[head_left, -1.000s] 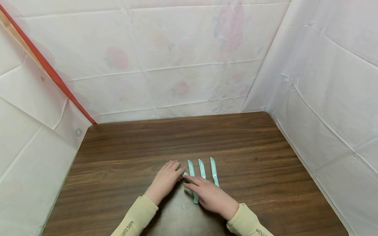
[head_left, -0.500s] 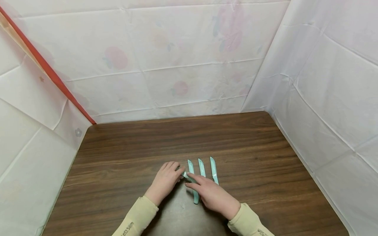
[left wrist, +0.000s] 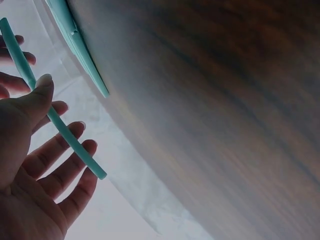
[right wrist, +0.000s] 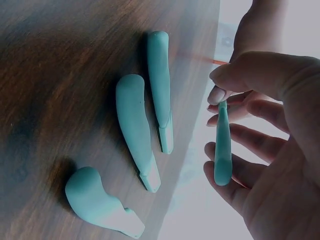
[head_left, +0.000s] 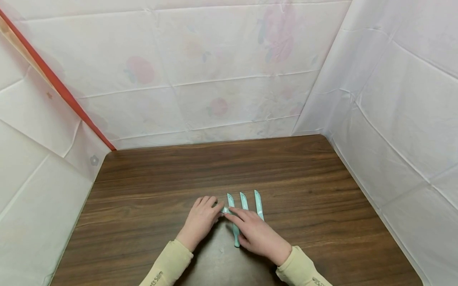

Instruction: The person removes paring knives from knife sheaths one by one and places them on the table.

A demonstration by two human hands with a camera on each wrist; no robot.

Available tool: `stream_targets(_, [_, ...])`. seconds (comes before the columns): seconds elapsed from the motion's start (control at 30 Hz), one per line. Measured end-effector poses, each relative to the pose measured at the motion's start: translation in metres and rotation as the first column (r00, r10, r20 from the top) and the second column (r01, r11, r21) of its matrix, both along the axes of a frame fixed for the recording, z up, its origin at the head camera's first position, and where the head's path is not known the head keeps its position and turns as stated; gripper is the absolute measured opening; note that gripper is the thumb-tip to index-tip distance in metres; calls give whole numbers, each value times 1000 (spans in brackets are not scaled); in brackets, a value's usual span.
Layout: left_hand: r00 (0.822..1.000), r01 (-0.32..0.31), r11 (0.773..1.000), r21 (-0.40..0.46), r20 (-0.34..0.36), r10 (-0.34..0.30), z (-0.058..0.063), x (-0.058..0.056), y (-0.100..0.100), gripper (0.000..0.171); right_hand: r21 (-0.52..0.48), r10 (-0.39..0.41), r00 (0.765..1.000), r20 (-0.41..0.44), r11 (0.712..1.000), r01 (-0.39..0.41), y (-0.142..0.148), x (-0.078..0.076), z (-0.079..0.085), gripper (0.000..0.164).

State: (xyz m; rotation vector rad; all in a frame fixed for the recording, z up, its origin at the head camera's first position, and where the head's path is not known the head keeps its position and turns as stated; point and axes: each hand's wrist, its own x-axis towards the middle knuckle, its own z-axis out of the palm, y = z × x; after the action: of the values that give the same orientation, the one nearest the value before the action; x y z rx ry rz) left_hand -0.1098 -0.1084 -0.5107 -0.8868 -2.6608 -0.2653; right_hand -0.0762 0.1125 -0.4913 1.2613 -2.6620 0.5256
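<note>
Between both hands, just over the table, is a slim turquoise paring knife (head_left: 226,209) in a matching sheath. My left hand (head_left: 201,218) pinches its sheathed end, thumb across it and fingers behind, as the left wrist view shows along the knife (left wrist: 75,142). My right hand (head_left: 260,237) holds the handle (right wrist: 223,155) between thumb and fingers. Three similar sheathed knives lie side by side: a left knife (head_left: 230,200), a middle knife (head_left: 244,201) and a right knife (head_left: 258,201). My right hand hides parts of them in the head view; their handles show in the right wrist view.
The knives lie on a dark wood-grain table (head_left: 150,178). Pale printed sheeting (head_left: 214,71) hangs behind and at both sides of it. A red strip (head_left: 61,87) runs down the left back corner.
The held knife has turned nearer to level in the head view. My right hand has shifted slightly, covering more of the middle and right knives. The knives on the table have not moved.
</note>
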Motion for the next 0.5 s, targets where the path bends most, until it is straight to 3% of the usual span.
stream_targets(0.2, [1000,-5,999,36,-29,6,-2,1,2,26,3,-24,999,-31,1000,24,-1,-1,1,73])
stream_targets(0.5, [999,-23,998,65,-42,26,-2,5,5,26,29,-75,997,-13,997,75,-3,-2,3,64])
